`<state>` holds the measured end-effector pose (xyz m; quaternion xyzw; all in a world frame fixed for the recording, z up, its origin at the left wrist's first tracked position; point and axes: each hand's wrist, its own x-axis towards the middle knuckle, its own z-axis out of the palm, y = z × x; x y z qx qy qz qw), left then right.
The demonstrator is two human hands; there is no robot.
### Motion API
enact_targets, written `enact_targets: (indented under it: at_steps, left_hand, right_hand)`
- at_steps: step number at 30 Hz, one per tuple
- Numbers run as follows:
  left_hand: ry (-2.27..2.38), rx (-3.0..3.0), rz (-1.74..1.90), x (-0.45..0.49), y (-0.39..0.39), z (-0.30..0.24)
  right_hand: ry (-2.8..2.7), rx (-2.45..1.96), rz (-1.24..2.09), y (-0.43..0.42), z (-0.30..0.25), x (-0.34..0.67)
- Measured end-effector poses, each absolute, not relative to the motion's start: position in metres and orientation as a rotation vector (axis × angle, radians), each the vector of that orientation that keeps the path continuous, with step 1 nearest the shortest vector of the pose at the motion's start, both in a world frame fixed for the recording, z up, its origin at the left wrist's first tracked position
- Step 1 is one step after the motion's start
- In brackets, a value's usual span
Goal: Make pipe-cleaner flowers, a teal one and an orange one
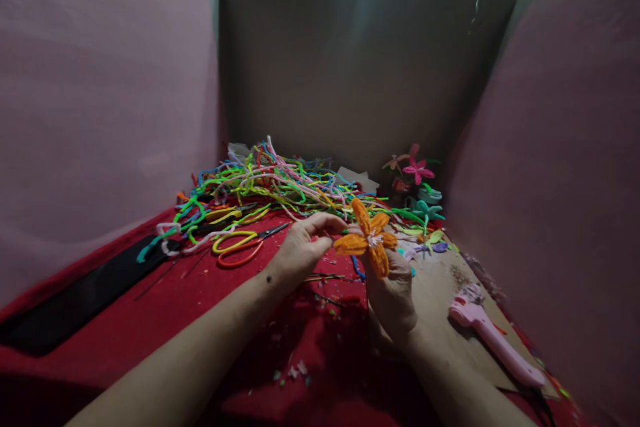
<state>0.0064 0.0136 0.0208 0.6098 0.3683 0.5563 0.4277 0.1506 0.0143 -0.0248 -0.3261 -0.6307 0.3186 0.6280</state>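
Note:
An orange pipe-cleaner flower (371,238) with a pale centre faces me, its fuzzy petals spread out. My right hand (394,293) is closed behind and below it, holding the flower; the petals hide part of the fingers. Left of the flower is my left hand (304,243), its index finger and thumb curved and apart near the left petal. Nothing shows between them, and I cannot tell whether a fingertip touches the petal.
A tangled heap of coloured pipe cleaners (280,180) lies behind. Scissors (243,247) rest on the red cloth (210,320), left of my hands. A pink glue gun (500,340) lies on cardboard (430,320) at right. Finished flowers (419,170) stand back right, between pink side walls.

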Motion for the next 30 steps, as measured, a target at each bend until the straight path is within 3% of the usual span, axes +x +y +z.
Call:
enact_targets:
  at_steps: [13,20,30]
  left_hand:
    - [0.697,1.043,1.226,0.003,0.005,0.032]
    - [0.713,1.066,1.135,0.004,0.01,0.023]
    - [0.969,1.467,1.548,0.003,0.0,0.035]
  right_hand:
    - [-1.744,-0.716,0.527,0.009,-0.036,0.153]
    - [-1.755,-0.703,0.515,0.01,-0.039,0.153]
    - [-1.547,-0.797,0.69,0.015,-0.036,0.151]
